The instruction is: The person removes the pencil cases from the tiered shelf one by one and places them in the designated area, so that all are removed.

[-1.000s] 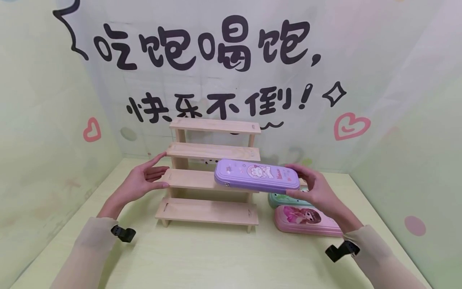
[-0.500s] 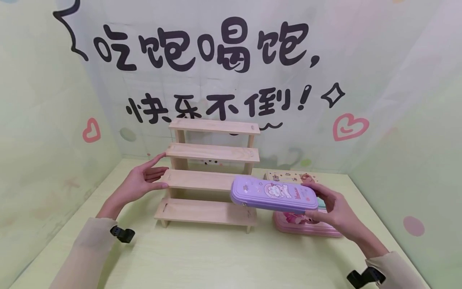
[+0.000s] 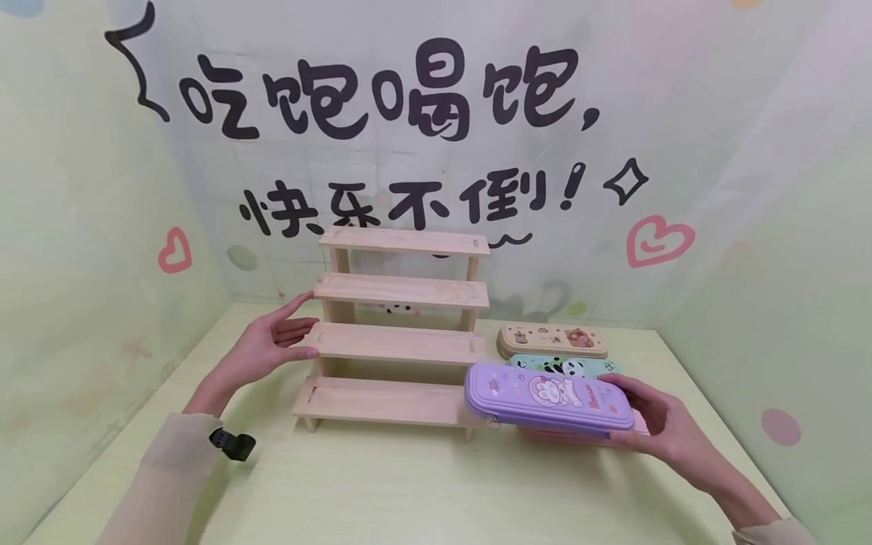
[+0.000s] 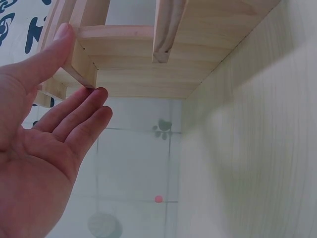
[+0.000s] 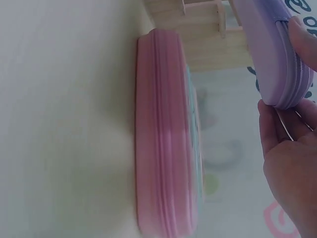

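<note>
A purple pencil case [image 3: 545, 395] with a cartoon print hangs level just above a pink pencil case [image 3: 538, 437], to the right of the wooden stepped shelf [image 3: 398, 291]. My right hand [image 3: 630, 412] grips the purple case's right end, thumb on top and fingers beneath. The right wrist view shows the purple case [image 5: 270, 54] pinched by the right hand [image 5: 290, 84], with the pink case [image 5: 166, 144] lying on the table below. My left hand [image 3: 306, 325] has straight fingers against the shelf's left end. In the left wrist view the left hand [image 4: 81, 64] touches the shelf [image 4: 148, 64] edge.
A beige pencil case [image 3: 552, 341] and a green panda pencil case [image 3: 559, 367] lie behind the pink one on the pale green table [image 3: 409, 484]. All the shelf's tiers are bare. Printed walls close in the back and both sides.
My right hand has carried the purple case rightward and down, from in front of the shelf's third tier to just over the pink case. The left hand has stayed in place.
</note>
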A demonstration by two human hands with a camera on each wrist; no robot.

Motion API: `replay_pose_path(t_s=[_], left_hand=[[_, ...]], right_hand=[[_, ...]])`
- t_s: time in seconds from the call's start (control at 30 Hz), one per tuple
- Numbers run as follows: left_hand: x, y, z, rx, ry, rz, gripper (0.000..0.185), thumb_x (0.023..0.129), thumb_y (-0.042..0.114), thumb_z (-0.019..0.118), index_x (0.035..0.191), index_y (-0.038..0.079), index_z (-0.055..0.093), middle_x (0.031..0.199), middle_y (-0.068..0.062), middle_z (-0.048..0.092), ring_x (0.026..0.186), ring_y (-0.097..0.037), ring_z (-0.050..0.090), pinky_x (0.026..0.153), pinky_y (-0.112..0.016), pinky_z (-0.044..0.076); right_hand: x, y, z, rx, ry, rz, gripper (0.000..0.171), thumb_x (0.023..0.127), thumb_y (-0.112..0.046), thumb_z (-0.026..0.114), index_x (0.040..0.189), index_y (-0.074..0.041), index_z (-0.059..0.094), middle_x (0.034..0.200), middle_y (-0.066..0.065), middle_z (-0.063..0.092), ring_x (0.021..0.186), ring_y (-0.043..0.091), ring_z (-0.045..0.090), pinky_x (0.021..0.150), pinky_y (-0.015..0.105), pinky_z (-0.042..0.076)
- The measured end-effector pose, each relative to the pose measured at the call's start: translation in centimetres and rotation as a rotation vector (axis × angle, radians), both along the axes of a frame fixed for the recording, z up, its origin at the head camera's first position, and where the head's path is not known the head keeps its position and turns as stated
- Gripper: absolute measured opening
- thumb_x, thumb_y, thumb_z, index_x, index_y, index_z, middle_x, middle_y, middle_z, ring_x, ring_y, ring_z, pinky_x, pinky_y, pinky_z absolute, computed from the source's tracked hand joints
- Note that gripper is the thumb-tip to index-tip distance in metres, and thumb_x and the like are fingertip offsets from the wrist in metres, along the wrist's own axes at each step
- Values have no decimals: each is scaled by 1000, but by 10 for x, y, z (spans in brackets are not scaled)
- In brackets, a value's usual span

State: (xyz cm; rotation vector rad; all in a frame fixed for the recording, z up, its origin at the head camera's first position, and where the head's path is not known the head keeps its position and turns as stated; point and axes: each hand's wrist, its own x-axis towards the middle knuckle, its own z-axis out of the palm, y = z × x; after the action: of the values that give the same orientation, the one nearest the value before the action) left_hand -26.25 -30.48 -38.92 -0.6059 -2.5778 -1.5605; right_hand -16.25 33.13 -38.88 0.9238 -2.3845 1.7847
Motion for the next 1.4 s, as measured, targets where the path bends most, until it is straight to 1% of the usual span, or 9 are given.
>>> replay_pose_path(t_s=[0.17, 0.3, 0.4, 0.53, 0.63, 0.7, 0.83, 1.17, 1.4], left_hand=[[-1, 1, 0, 1, -2, -3, 101, 87, 16, 90, 167, 35, 32, 148, -26, 57, 135, -38, 57, 107, -48, 50], [-1, 1, 0, 3, -2, -4, 101, 87, 15, 90, 167, 35, 32, 147, -26, 57, 136, -38, 57, 107, -46, 50], [-1, 0, 0, 3, -2, 0, 101, 86, 15, 90, 167, 35, 32, 147, -25, 58, 135, -38, 57, 106, -41, 52], [-1, 0, -1, 5, -4, 3, 101, 86, 15, 90, 166, 36, 33, 146, -24, 59, 135, -38, 57, 104, -31, 53], [-1, 0, -1, 8, -5, 1, 101, 86, 14, 90, 167, 35, 33, 147, -25, 58, 135, -38, 57, 102, -24, 53], [-1, 0, -1, 8, -4, 0, 101, 86, 14, 90, 167, 35, 32, 147, -25, 58, 135, -38, 57, 102, -23, 53], [0, 0, 0, 7, -5, 2, 101, 86, 13, 90, 167, 35, 32, 147, -25, 58, 135, -38, 57, 102, -25, 54], [0, 0, 0, -3, 3, 7, 101, 86, 13, 90, 167, 34, 32, 146, -27, 58, 134, -39, 58, 104, -43, 53], [-1, 0, 0, -8, 5, 9, 101, 87, 14, 89, 167, 35, 32, 146, -27, 58, 134, -40, 58, 103, -47, 53]], right_hand=[[13, 19, -6, 58, -11, -49, 70, 85, 22, 72, 150, 8, 48, 142, 4, 61, 122, 9, 63, 94, 18, 55], [22, 35, -10, 99, 4, -29, 70, 87, 22, 70, 152, 9, 46, 142, 6, 61, 121, 10, 62, 94, 17, 54], [29, 45, -13, 135, -8, -21, 70, 88, 21, 69, 153, 9, 44, 142, 5, 61, 118, 10, 62, 92, 17, 54], [38, 58, -21, 163, -39, -63, 69, 88, 20, 69, 152, 7, 46, 138, 2, 64, 115, 10, 64, 90, 17, 55], [43, 68, -29, 161, -38, -62, 69, 86, 21, 70, 150, 9, 47, 137, 0, 66, 114, 10, 65, 90, 16, 55], [43, 74, -36, 152, -7, -24, 70, 84, 25, 68, 149, 12, 46, 140, 1, 65, 114, 11, 64, 91, 15, 54], [44, 85, -48, 152, 33, 6, 72, 82, 27, 66, 149, 13, 46, 143, 0, 64, 117, 10, 65, 92, 14, 53], [47, 95, -59, 202, -77, -73, 67, 87, 19, 70, 149, 10, 48, 140, -11, 65, 117, 6, 65, 92, 14, 54], [41, 96, -62, 263, 5, -82, 70, 84, 17, 75, 149, 7, 51, 143, -13, 62, 119, 2, 63, 93, 11, 52]])
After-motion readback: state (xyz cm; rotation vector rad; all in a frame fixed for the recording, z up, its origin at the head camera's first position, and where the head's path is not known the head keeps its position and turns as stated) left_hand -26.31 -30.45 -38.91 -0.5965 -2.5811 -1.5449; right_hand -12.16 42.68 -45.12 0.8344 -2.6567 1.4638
